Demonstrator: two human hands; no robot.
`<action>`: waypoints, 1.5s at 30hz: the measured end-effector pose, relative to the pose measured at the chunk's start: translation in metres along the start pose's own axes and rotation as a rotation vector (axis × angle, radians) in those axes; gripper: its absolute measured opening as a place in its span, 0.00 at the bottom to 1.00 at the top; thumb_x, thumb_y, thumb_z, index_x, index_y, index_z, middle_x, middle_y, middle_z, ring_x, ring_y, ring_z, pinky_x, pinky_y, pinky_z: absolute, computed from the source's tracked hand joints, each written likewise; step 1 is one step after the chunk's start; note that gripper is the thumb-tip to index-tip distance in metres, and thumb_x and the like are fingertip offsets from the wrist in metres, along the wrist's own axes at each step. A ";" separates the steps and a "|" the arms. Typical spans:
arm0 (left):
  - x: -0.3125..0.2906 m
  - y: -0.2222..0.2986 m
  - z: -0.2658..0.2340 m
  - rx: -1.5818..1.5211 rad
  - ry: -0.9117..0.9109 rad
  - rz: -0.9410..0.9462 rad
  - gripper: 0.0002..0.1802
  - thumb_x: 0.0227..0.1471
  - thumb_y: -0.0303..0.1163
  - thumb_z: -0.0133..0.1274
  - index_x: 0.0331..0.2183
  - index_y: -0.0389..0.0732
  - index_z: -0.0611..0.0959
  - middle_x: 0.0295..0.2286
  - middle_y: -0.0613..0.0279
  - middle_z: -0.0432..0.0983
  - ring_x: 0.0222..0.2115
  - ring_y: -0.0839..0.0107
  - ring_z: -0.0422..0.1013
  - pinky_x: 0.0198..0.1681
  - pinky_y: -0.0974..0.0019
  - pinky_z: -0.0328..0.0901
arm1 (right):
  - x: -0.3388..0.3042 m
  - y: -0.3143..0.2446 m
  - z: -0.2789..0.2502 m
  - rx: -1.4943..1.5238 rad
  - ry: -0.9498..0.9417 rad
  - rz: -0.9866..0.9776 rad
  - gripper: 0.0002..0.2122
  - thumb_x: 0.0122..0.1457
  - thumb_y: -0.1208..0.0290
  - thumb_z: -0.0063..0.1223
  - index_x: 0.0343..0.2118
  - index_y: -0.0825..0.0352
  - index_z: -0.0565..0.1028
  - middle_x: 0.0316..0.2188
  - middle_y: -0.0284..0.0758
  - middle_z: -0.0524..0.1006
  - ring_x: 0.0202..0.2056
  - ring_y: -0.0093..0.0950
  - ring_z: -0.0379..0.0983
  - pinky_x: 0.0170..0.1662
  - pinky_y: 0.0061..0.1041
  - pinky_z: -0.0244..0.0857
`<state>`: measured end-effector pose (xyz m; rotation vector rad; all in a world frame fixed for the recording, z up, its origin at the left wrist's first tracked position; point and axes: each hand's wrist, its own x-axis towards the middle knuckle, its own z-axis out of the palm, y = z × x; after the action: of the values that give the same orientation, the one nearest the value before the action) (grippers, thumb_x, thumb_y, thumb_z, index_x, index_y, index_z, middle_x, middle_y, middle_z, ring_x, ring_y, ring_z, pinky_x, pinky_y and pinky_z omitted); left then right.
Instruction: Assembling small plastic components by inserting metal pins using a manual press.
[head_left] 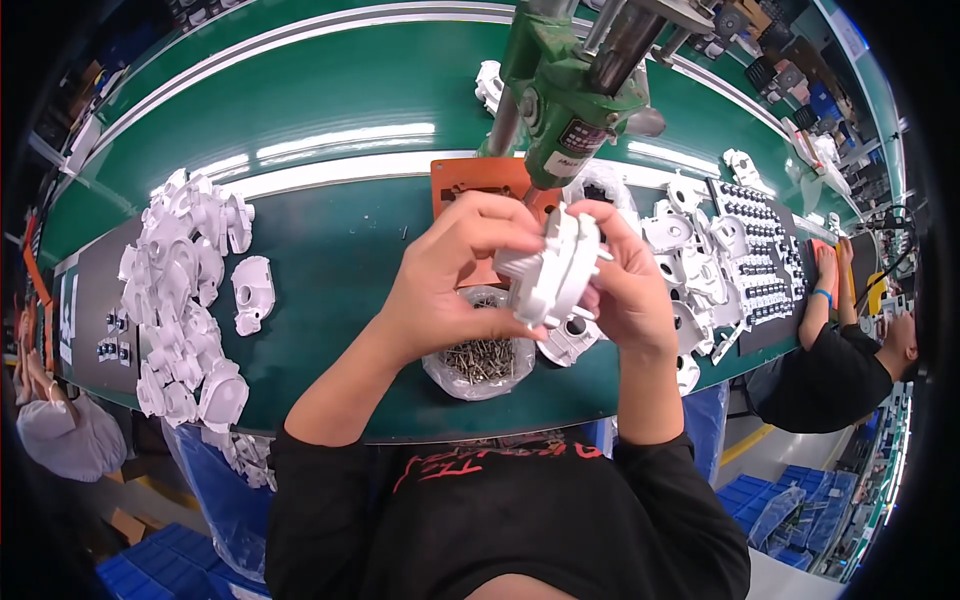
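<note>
Between my two hands I hold up a white plastic housing [560, 268], tilted, above the bench. My left hand [450, 265] grips its left side, fingers over the top and thumb below. My right hand [632, 285] closes round its right side, with the fingertips partly behind the part. Below my hands sits a clear plastic bag of screws [480, 358]. Just right of the bag lies another white plastic part [570, 342]. Behind my hands an orange fixture plate [452, 180] lies beneath a green press [575, 110].
A heap of white housings [180, 290] covers the left of the green bench, with a single housing [253, 294] beside it. More white parts [690, 260] lie at right, next to a dark tray [765, 255] with rows of small black pieces. Other people work at both ends.
</note>
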<state>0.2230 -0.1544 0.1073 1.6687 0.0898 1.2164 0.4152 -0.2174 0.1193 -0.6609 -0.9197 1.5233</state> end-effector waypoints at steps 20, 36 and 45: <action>0.001 0.008 0.010 -0.225 0.160 -0.467 0.21 0.49 0.28 0.59 0.43 0.34 0.69 0.37 0.60 0.72 0.38 0.79 0.69 0.42 0.73 0.65 | 0.000 0.001 -0.002 -0.196 0.163 -0.026 0.10 0.56 0.79 0.51 0.40 0.71 0.65 0.11 0.27 0.67 0.07 0.12 0.50 0.09 0.14 0.47; 0.002 -0.030 -0.011 0.916 -0.131 -0.146 0.14 0.40 0.25 0.55 0.34 0.40 0.75 0.30 0.57 0.75 0.27 0.56 0.72 0.29 0.59 0.67 | 0.015 0.001 -0.112 -1.408 0.511 0.044 0.13 0.52 0.75 0.53 0.42 0.72 0.74 0.19 0.32 0.73 0.22 0.20 0.69 0.27 0.21 0.62; 0.000 -0.068 -0.015 1.106 -0.127 -0.073 0.07 0.42 0.26 0.53 0.30 0.41 0.75 0.30 0.60 0.75 0.27 0.57 0.72 0.31 0.57 0.67 | 0.028 0.028 -0.141 -1.810 0.295 0.103 0.08 0.47 0.75 0.54 0.30 0.72 0.75 0.27 0.47 0.77 0.30 0.42 0.75 0.35 0.33 0.68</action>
<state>0.2437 -0.1120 0.0556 2.6355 0.8626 1.0402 0.5129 -0.1639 0.0236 -2.0901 -1.9013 0.2219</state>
